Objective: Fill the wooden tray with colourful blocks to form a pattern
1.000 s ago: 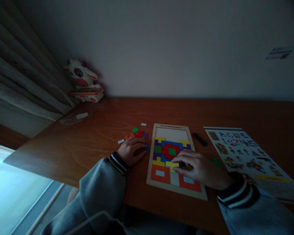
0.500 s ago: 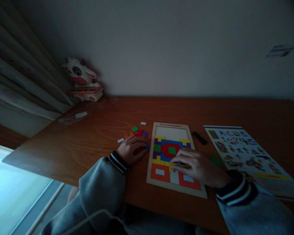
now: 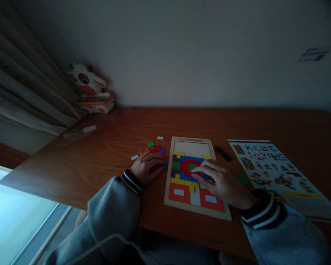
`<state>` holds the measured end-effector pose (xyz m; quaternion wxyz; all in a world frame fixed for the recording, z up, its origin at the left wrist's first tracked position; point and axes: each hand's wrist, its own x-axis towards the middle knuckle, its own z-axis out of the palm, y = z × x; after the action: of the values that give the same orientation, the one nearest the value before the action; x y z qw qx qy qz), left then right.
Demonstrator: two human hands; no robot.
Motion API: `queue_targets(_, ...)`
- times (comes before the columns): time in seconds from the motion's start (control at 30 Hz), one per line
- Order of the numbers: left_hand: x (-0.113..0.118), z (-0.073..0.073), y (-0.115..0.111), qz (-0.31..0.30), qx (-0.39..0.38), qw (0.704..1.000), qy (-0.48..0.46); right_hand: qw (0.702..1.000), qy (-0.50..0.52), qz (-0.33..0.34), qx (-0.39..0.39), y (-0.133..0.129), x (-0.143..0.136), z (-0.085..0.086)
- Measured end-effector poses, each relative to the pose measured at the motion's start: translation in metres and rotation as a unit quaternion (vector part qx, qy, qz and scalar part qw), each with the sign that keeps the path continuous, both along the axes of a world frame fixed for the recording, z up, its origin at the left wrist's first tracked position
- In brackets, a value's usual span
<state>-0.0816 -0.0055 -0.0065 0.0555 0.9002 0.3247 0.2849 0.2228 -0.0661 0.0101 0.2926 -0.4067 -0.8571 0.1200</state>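
My right hand [image 3: 223, 182] is over the wooden puzzle board [image 3: 168, 197]. Its thumb and index tips come close together beside the green square piece [image 3: 192, 167] and the red pieces around it; whatever lies between the tips is too small to make out. Blue, purple, yellow and orange pieces fill much of the board, and two orange frames [image 3: 174, 197] have pale centres. Resting on the table left of the board, my left hand [image 3: 146, 168] has its fingers stretched out, close to a blue piece [image 3: 165, 164].
Loose pieces lie beyond my left hand, among them a green square [image 3: 150, 144] and a purple one [image 3: 161, 150]. Right of the board are a dark stick-like object [image 3: 223, 154], a green piece [image 3: 242, 180] and a printed pattern sheet [image 3: 281, 173]. A cow toy [image 3: 91, 90] stands back left.
My right hand has shifted up the board, from the yellow piece toward the green and red middle. The yellow piece near the bottom is now uncovered. My left hand stays in place.
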Motion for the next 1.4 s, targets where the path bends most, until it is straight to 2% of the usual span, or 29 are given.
queue_targets(0.13,0.000,0.000,0.000,0.000,-0.007,1.000,0.002,0.995,0.066,-0.077,0.026,0.002,0.003,0.003)
queue_targets(0.23,0.000,-0.001,0.000,0.003,-0.007,1.000,0.002,0.991,0.074,-0.107,0.020,0.004,0.004,0.004)
queue_targets(0.5,0.000,0.000,0.001,-0.001,-0.006,1.000,0.002,0.998,0.025,-0.059,-0.017,0.003,0.000,0.000)
queue_targets(0.77,-0.001,-0.001,0.001,-0.002,-0.002,1.000,0.002,0.997,-0.006,-0.055,-0.055,0.001,-0.003,-0.002)
queue_targets(0.97,-0.002,-0.002,0.001,-0.001,-0.003,1.000,0.006,0.997,-0.020,-0.063,-0.045,0.000,-0.005,-0.002)
queue_targets(1.23,-0.001,-0.001,0.001,0.001,-0.005,1.000,0.003,0.997,-0.036,-0.027,-0.056,-0.011,-0.007,0.009)
queue_targets(1.4,-0.001,-0.001,0.001,-0.002,-0.004,1.000,-0.001,0.998,-0.055,-0.014,-0.040,-0.020,-0.010,0.007)
